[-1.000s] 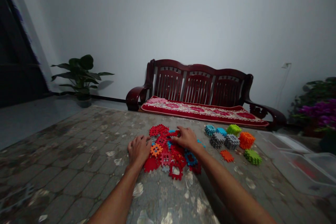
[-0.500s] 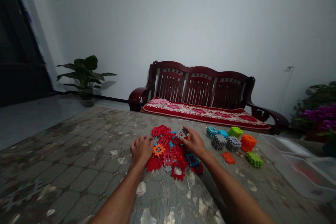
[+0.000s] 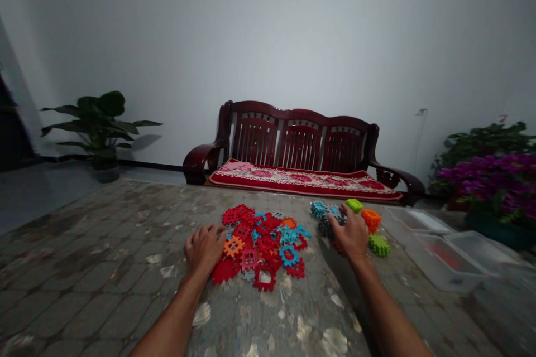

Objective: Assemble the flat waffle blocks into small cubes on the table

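The left hand lay on the patterned desk at the edge of a loose pile of flat plastic waffle pieces, mostly red with orange, blue and grey among them. Its grip was loosely apart, holding nothing visible, just beside an orange piece. The right hand was over a cluster of assembled grey and teal blocks; whether its grip was clamped on one, I could not tell. An orange block and a green block sat just beyond it. Clear plastic bins lay to the right. Farther off stood a dark wooden sofa with a red cushion, between a potted plant and magenta flowers.
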The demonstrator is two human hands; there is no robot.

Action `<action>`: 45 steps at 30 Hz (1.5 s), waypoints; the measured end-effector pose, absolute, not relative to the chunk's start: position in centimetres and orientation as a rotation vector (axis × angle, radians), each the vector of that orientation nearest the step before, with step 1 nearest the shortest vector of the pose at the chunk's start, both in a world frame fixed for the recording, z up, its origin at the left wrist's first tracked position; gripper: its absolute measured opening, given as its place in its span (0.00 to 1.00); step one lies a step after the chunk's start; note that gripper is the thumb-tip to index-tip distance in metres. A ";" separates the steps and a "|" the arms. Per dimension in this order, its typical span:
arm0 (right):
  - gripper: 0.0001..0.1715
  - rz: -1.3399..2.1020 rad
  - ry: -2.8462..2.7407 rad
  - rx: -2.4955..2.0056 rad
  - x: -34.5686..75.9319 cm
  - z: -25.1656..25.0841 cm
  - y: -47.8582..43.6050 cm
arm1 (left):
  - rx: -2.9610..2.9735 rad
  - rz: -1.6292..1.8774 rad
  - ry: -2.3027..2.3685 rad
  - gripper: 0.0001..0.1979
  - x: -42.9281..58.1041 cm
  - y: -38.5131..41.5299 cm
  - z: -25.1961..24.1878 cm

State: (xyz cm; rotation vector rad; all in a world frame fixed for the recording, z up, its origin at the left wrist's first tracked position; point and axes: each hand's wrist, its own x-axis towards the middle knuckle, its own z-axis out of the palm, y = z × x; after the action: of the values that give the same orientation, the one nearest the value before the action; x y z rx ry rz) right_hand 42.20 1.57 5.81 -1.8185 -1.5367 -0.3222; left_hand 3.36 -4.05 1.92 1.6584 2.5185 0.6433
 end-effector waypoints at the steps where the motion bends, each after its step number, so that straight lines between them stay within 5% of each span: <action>1: 0.32 -0.345 -1.544 -1.864 42.4 5.9 1.5 | 1.657 0.635 2.522 0.21 3.4 -4.1 2.0; 11: 0.30 -0.370 -1.624 -1.944 42.7 5.4 1.9 | 1.628 0.582 2.534 0.21 3.6 -4.2 2.5; 17: 0.25 -0.164 -1.895 -1.509 37.6 1.0 -0.2 | 1.637 0.626 2.536 0.21 3.5 -4.0 1.9; 23: 0.28 -0.086 -2.043 -1.603 35.1 -2.0 -0.8 | 1.659 0.683 2.528 0.20 3.4 -3.9 1.3; 45: 0.22 0.005 -2.101 -1.547 35.1 -1.4 0.0 | 1.678 0.641 2.475 0.21 3.7 -4.2 2.1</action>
State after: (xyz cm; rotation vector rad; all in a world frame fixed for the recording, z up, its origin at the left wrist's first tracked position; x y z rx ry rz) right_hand 35.12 0.01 -1.40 -1.5469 -2.1007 0.0050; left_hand 3.73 -4.24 2.11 1.6782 2.4755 0.6412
